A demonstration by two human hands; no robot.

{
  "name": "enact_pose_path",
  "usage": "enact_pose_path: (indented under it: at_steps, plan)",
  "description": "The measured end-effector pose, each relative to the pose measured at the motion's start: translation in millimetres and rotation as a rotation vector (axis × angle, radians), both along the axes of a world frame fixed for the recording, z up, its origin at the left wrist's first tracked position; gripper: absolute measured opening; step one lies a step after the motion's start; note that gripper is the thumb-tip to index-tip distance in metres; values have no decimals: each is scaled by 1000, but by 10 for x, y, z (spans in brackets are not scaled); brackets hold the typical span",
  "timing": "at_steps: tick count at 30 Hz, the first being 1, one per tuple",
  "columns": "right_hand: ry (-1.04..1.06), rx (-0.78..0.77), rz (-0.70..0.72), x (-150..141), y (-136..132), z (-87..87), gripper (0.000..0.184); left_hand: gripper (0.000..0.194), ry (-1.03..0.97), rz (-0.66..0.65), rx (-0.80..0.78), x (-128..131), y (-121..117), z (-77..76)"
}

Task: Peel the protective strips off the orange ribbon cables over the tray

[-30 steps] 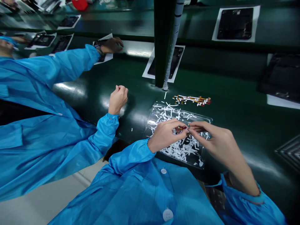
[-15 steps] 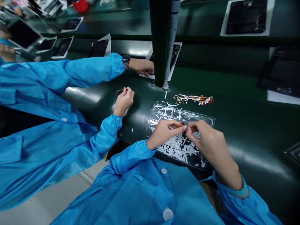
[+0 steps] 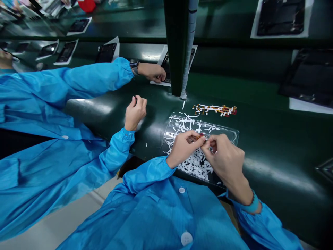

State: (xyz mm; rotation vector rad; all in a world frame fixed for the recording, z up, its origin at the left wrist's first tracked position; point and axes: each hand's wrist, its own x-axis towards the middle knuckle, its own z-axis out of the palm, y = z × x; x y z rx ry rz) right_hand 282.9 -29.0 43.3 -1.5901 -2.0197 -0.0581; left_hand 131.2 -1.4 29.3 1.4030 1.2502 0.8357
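Small orange-brown flex piece (image 3: 199, 138) with a red end sits right of and slightly below frame centre, pinched between left hand (image 3: 182, 147) thumb and finger. Right hand (image 3: 225, 158) is pinched closed at its right end; can't tell what's between those fingertips. I'd brace the flex close to the right fingertips; any pull should be low and slow, no creasing. Work over the clear tray (image 3: 236, 136) so loose bits land with the white strips (image 3: 196, 166), clear of the flex pile (image 3: 215, 109) above it on the tabletop (image 3: 273, 135).

Dark upright post (image 3: 174, 45); 2 black panels (image 3: 282, 18) right; red object (image 3: 87, 5) upper left.
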Motion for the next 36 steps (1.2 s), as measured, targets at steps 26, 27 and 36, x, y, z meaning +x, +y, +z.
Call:
enact_pose_path:
  at_steps: [26, 27, 36]
  plan:
    - [259, -178, 186, 96, 32, 29, 12, 34, 16, -4, 31, -12, 28, 1]
    - [268, -179, 203, 125, 23, 46, 13, 35, 8, -22, 5, -31, 39, 11]
    - [47, 37, 241, 201, 7, 87, 14, 27, -119, -34, -12, -68, 73, 54]
